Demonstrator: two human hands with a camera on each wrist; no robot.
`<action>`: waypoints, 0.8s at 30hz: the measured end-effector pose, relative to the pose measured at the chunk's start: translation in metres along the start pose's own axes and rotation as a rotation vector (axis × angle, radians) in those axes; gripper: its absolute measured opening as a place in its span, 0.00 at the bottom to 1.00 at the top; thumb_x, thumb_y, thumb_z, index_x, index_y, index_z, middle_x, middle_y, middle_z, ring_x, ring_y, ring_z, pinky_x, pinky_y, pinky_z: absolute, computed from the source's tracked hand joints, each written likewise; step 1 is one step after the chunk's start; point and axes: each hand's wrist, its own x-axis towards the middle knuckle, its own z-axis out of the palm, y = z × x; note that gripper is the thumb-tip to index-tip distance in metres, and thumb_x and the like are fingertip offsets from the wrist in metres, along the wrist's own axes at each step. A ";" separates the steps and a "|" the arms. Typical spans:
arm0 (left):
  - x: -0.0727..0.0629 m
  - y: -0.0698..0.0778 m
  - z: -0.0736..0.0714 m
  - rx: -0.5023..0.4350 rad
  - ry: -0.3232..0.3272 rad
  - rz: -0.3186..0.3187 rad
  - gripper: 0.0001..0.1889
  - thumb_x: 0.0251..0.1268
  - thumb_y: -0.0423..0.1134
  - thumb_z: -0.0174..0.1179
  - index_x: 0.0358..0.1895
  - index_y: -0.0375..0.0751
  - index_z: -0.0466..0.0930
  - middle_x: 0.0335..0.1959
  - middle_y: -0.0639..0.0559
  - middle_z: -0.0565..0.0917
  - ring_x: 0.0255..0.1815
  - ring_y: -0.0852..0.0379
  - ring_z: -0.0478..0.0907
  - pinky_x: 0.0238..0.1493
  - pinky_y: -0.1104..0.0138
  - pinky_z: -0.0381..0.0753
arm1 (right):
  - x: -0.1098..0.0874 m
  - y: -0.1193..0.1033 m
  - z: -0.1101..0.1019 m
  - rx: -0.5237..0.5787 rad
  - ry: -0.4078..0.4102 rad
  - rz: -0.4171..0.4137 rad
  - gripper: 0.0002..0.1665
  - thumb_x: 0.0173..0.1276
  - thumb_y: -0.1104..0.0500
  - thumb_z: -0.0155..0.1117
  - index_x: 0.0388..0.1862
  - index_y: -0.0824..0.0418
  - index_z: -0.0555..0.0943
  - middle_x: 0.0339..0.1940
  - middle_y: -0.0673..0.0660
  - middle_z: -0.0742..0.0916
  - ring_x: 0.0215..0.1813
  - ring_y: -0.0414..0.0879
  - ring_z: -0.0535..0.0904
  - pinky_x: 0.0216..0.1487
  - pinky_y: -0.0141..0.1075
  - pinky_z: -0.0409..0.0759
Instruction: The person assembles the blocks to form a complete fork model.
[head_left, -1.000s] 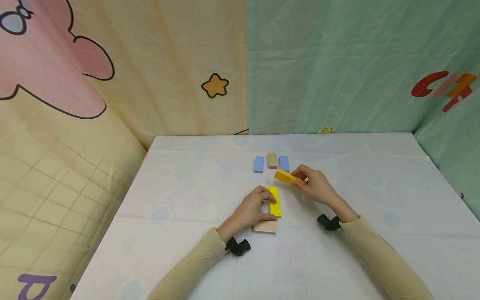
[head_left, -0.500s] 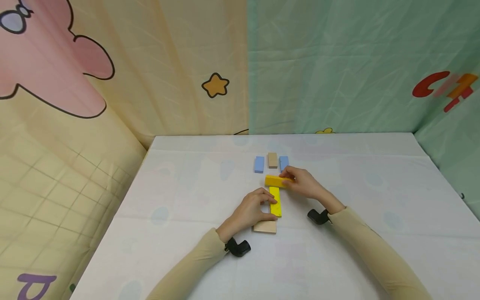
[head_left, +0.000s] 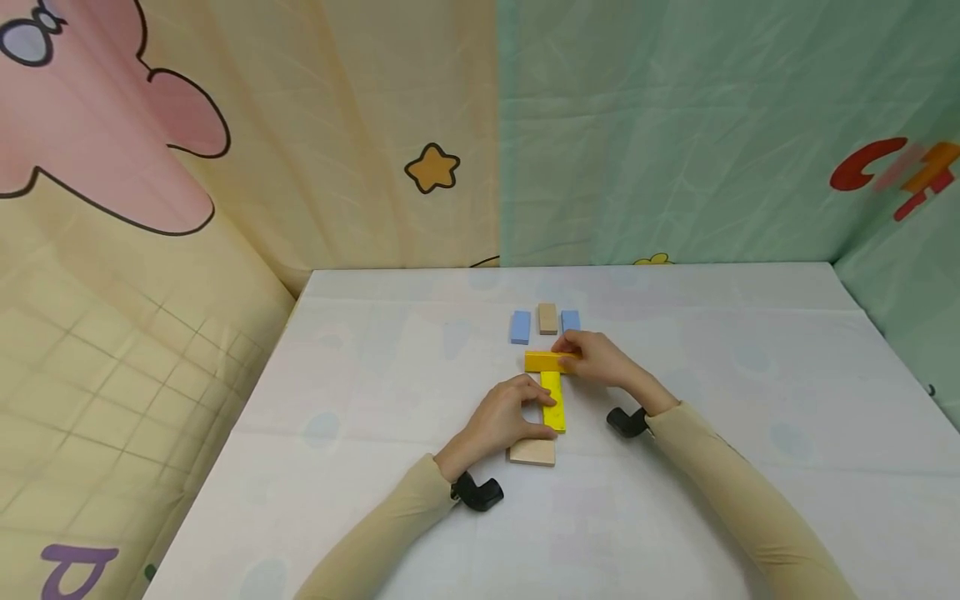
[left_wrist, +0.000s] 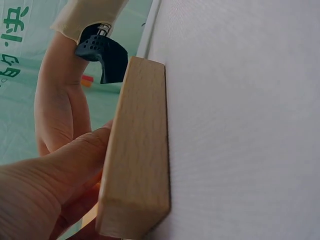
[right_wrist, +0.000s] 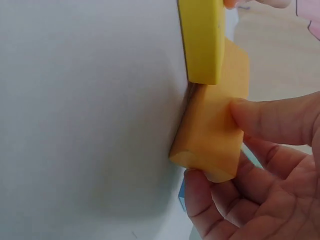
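My left hand (head_left: 498,417) holds a bright yellow wooden block (head_left: 551,383), thumb at its near end and fingertips on its upper part. My right hand (head_left: 603,364) pinches the right end of an orange-yellow block (head_left: 537,362), which lies crosswise at the yellow block's far end. In the right wrist view, this orange-yellow block (right_wrist: 215,117) rests on the cloth and meets the end of the yellow block (right_wrist: 202,45). Just below the left thumb lies a plain wood block (head_left: 532,452); it fills much of the left wrist view as a long wood block (left_wrist: 137,135).
Beyond the right hand, a blue block (head_left: 520,327), a plain wood block (head_left: 547,319) and another blue block (head_left: 571,320) stand in a row, the last partly covered by fingers. All lie on a white cloth-covered table (head_left: 375,375) with printed curtains behind.
My right hand has brought the orange-yellow block left and down, turning it from slanted to crosswise against the yellow block's far end. The left hand stays on the yellow block.
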 end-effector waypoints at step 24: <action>0.002 -0.005 0.001 -0.074 -0.013 -0.005 0.22 0.44 0.47 0.76 0.45 0.45 0.86 0.46 0.58 0.79 0.45 0.63 0.74 0.48 0.72 0.72 | -0.007 0.003 -0.002 -0.156 0.018 -0.031 0.19 0.57 0.71 0.67 0.49 0.72 0.81 0.43 0.62 0.84 0.41 0.51 0.77 0.46 0.43 0.78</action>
